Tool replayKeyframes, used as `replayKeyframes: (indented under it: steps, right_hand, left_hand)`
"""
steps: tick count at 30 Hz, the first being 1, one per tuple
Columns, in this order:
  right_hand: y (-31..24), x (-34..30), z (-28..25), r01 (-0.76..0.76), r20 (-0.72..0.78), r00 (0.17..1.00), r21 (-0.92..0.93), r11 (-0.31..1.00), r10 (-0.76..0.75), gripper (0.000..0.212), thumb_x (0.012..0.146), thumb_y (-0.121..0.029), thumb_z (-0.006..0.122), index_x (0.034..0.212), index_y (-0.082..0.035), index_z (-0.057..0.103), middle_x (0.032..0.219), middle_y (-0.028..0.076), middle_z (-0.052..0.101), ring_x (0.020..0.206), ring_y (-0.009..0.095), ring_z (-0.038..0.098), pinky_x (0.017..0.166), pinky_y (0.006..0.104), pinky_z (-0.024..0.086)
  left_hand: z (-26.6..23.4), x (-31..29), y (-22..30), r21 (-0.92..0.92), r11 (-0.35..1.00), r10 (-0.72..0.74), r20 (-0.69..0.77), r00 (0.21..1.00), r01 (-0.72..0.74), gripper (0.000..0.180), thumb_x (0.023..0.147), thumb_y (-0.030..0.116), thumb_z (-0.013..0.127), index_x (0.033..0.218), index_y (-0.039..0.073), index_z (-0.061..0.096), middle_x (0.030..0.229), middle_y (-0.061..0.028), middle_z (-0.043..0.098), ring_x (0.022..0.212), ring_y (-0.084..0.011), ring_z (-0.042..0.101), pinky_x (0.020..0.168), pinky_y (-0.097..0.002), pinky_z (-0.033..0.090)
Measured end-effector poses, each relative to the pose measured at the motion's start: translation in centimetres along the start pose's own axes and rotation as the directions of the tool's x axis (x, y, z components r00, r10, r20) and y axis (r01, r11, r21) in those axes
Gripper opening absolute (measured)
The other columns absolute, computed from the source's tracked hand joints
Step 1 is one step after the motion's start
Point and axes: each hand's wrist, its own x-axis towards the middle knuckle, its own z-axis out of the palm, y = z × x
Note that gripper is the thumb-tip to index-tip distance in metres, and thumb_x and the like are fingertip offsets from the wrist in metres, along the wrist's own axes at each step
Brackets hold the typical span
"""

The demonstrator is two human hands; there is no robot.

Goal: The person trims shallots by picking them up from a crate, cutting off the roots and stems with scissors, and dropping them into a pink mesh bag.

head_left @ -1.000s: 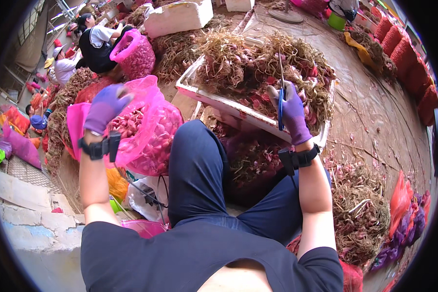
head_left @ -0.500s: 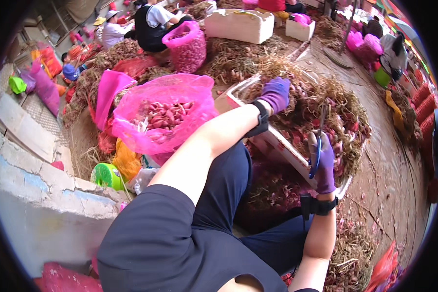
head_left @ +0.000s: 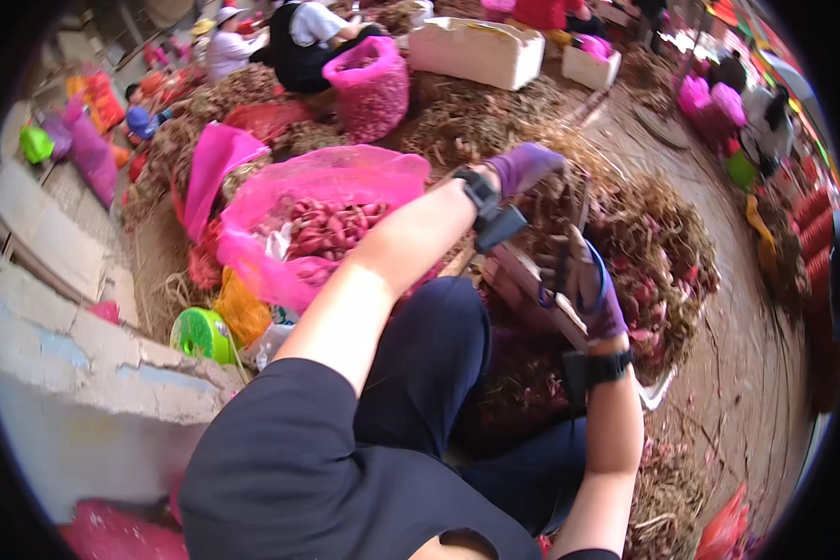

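My right hand (head_left: pixel 607 303), in a purple glove with pale fingers, grips scissors with blue handles (head_left: pixel 596 271); their blades point up and away. Beyond it my left hand (head_left: pixel 527 168), gloved the same way, is curled above the far left of a white foam box (head_left: pixel 661 387). Motion blurs its fingers, and what they hold cannot be made out. Heaped over the box are red shallots with dry stalks and roots (head_left: pixel 672 252). To the left, an open pink mesh bag (head_left: pixel 373 166) contains trimmed red shallots (head_left: pixel 336 229).
A bright green round container (head_left: pixel 203 334) and an orange mesh bag (head_left: pixel 243 303) lie by the low wall (head_left: pixel 93 364). Farther off stand a full pink bag (head_left: pixel 373 93) and a white foam block (head_left: pixel 476 51). Several people sit at the back among stalk heaps.
My right hand and the scissors have moved left and up, toward my left hand. My left hand has shifted slightly left, its wrist turning. The view has shifted a little.
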Motion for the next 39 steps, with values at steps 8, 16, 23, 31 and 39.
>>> replayKeyframes:
  steps: [8, 16, 23, 31, 39]
  right_hand:
    - [0.6, 2.6, 0.0, -0.013, 0.124, 0.992, 0.099, 0.995, 0.001, 0.058, 0.093, -0.056, 0.051, 0.112, -0.002, 0.055, 0.085, 0.008, 0.064, 0.064, 0.013, 0.060, 0.058, 0.0269, 0.050]
    - [-0.4, 0.0, 0.3, -0.062, 0.169, 0.985, 0.135, 0.989, 0.038, 0.049, 0.097, -0.050, 0.049, 0.107, -0.003, 0.054, 0.076, 0.006, 0.063, 0.054, 0.011, 0.056, 0.048, 0.0244, 0.045]
    - [0.9, 1.8, 1.3, -0.002, 0.019, 1.000, 0.137, 0.991, -0.001, 0.050, 0.097, -0.053, 0.047, 0.101, -0.004, 0.057, 0.073, 0.004, 0.060, 0.053, 0.010, 0.054, 0.046, 0.0229, 0.042]
    - [0.4, 0.7, 1.3, 0.150, -0.078, 0.983, -0.179, 0.972, -0.166, 0.053, 0.096, -0.053, 0.048, 0.088, -0.002, 0.062, 0.057, 0.000, 0.048, 0.041, 0.008, 0.041, 0.038, 0.0247, 0.031]
    - [0.5, 0.6, 1.8, 0.091, -0.088, 0.992, -0.026, 0.995, -0.093, 0.056, 0.093, -0.058, 0.050, 0.090, -0.003, 0.061, 0.066, -0.001, 0.051, 0.049, 0.007, 0.046, 0.042, 0.0241, 0.034]
  left_hand:
    - [-1.9, -1.9, 0.3, -0.864, 0.176, -0.458, 0.352, 0.816, 0.472, 0.032, 0.088, -0.006, 0.046, 0.116, 0.004, 0.057, 0.114, -0.0087, 0.064, 0.102, -0.0146, 0.061, 0.079, -0.0245, 0.053]
    - [-1.9, -0.7, 2.3, -0.848, 0.069, -0.691, 0.339, 0.638, 0.525, 0.022, 0.088, 0.023, 0.055, 0.098, 0.007, 0.065, 0.087, -0.0074, 0.070, 0.073, -0.0162, 0.067, 0.058, -0.0251, 0.053]
    - [-2.9, -1.1, 3.0, -0.535, 0.759, -0.298, 0.220, 0.929, 0.370, 0.018, 0.089, 0.006, 0.054, 0.104, 0.006, 0.064, 0.105, -0.0066, 0.065, 0.092, -0.0121, 0.061, 0.082, -0.0273, 0.050]
    - [-2.5, -1.1, 2.5, -0.559, 0.632, -0.472, 0.270, 0.839, 0.536, 0.029, 0.090, 0.023, 0.056, 0.105, 0.001, 0.065, 0.094, -0.0073, 0.067, 0.087, -0.0147, 0.064, 0.078, -0.0272, 0.049]
    - [0.9, -3.0, 5.6, -0.734, 0.517, -0.607, 0.048, 0.793, 0.440, 0.024, 0.088, 0.010, 0.057, 0.109, 0.001, 0.055, 0.093, -0.0057, 0.064, 0.080, -0.0120, 0.061, 0.073, -0.0242, 0.051]
